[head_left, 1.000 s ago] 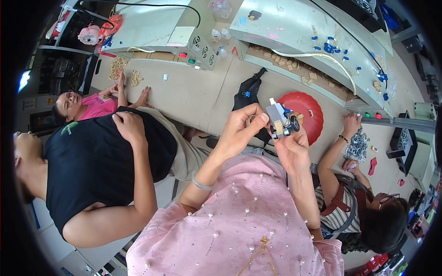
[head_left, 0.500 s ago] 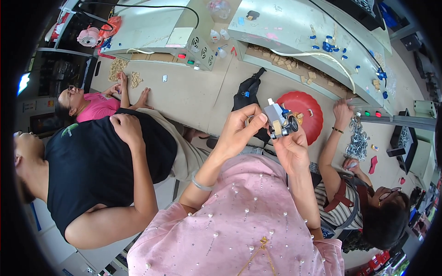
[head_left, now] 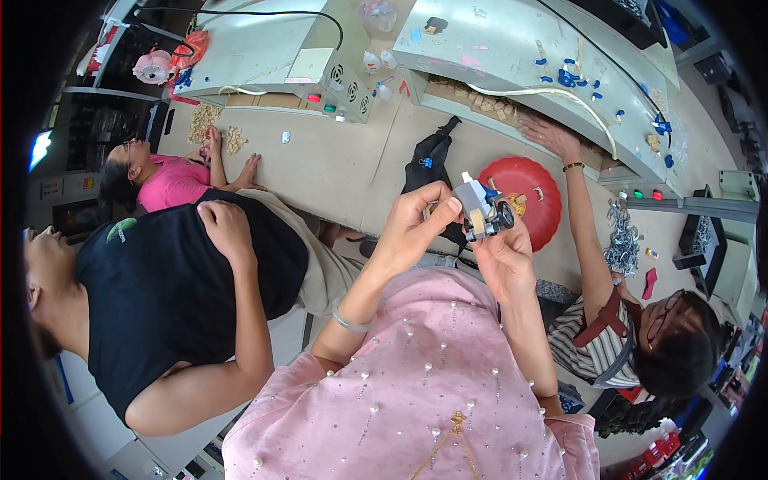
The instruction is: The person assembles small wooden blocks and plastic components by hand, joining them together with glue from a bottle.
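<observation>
A small grey and black device (head_left: 486, 210) is held up between my two hands, in front of my chest. It has a white tip on top, a tan block at its side and a dark round part at its right. My left hand (head_left: 419, 228) pinches it from the left with thumb and forefinger. From below and the right, my right hand (head_left: 508, 258) is closed round it, some fingers hidden behind it. Just beyond lies a red scalloped plate (head_left: 547, 210) with a few tan and pale pieces. A black cloth item (head_left: 422, 170) with a blue clip lies left of the plate.
A co-worker's hand (head_left: 552, 138) reaches to the opening of the right machine (head_left: 488, 60), where tan blocks lie. Blue pieces (head_left: 566, 78) are on its top. Another machine (head_left: 264, 48) stands left. Two people sit to my left. Metal hooks (head_left: 622, 248) are piled right.
The co-worker's hand on the right has moved left and away along the machine's opening, and that person leans differently. My hands and the device have shifted only slightly.
</observation>
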Demonstrator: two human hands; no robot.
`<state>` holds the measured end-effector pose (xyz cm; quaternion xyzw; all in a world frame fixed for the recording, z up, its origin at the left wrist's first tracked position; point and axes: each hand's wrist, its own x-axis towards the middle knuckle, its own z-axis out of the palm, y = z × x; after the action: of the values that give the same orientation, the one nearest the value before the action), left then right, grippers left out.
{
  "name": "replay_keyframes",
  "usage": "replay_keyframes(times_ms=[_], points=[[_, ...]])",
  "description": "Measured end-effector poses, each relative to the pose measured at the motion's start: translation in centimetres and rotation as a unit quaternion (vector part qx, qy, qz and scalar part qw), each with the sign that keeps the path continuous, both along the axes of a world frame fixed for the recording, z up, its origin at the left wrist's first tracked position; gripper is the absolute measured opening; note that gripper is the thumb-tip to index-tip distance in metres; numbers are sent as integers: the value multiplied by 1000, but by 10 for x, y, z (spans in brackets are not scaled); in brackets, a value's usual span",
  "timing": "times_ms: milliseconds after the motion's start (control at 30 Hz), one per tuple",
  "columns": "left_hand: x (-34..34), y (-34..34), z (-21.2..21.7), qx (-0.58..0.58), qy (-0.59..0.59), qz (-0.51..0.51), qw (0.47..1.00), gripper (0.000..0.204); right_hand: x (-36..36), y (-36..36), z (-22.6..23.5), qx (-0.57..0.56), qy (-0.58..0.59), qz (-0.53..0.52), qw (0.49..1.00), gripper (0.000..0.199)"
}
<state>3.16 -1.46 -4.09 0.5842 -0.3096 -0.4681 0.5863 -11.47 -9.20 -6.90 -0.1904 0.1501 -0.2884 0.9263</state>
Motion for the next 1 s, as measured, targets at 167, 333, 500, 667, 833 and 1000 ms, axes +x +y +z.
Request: replay_keyframes(times_ms=[167, 333, 500, 667, 833, 1000], points=[[0, 0, -1, 7, -5, -4, 1000, 31, -1, 0, 1, 4, 4, 1, 1000, 55], [0, 1, -2, 15, 1, -7, 1000, 31, 0, 1, 2, -6, 2, -3, 1000, 55], [1, 0, -1, 12, 3, -4, 1000, 31, -1, 0, -3, -7, -5, 5, 1000, 54], [1, 0, -3, 8, -5, -2, 1000, 31, 0, -1, -2, -9, -2, 6, 1000, 53], [-1, -2, 6, -11, -2, 6, 1000, 27, -1, -2, -7, 21, -26, 7, 999, 54], [-5, -3, 7, -64, -15, 51, 997, 15, 2, 0, -9, 90, -91, 20, 992, 48]])
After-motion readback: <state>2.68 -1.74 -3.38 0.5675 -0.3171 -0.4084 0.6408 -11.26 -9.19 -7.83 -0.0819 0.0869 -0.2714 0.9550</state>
